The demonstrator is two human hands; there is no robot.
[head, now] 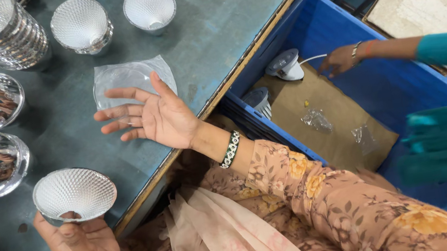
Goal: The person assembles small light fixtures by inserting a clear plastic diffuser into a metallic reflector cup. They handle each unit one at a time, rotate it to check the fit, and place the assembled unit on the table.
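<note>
Two hands work over the grey worktop (228,5): the left hand (84,243) is clamped by its fingertips on the narrow base of a faceted silver reflector cone (74,194), mouth tilted up and away. The right hand (159,115) hovers open, palm up and fingers spread, holding nothing. It is much the nearer to the clear plastic bag (130,80) lying flat just beyond its fingertips; the bag sits up and to the right of the held cone, apart from it.
</note>
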